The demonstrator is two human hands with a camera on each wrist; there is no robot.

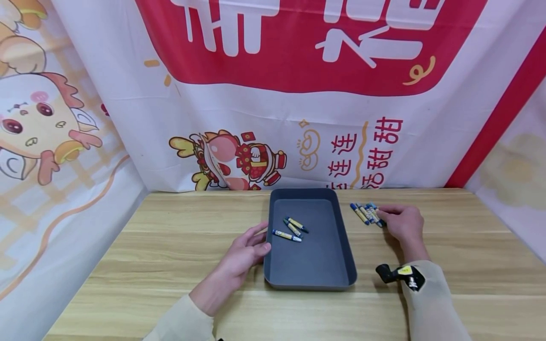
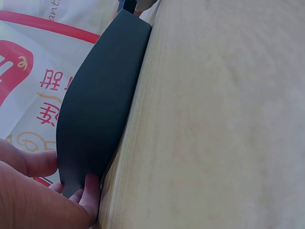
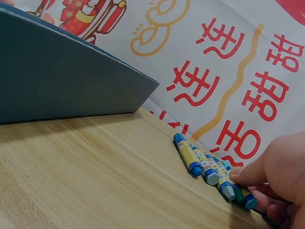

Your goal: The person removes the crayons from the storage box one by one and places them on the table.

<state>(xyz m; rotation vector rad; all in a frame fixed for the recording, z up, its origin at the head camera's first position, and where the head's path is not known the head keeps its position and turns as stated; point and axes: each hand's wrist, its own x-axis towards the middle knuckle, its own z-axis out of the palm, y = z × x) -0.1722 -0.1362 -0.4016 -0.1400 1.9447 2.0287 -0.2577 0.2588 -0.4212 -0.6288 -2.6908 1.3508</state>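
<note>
A dark grey rectangular tray (image 1: 315, 270) stands on the table, with three crayons (image 1: 286, 236) lying inside it near the left wall. My left hand (image 1: 243, 251) rests against the tray's left side, thumb at the rim and fingers along the outer wall (image 2: 105, 90). To the right of the tray lies a close row of several crayons (image 1: 359, 214) with blue and green tips and yellow wrappers. My right hand (image 1: 403, 225) pinches a crayon (image 3: 249, 198) at the row's right end, thumb on top and the other fingers curled below, partly hidden.
The wood-grain table (image 1: 179, 265) meets a printed cloth backdrop (image 1: 239, 109) just behind the tray and crayons. More cloth hangs along the left and right sides. A small black device (image 1: 401, 274) sits on the right wrist.
</note>
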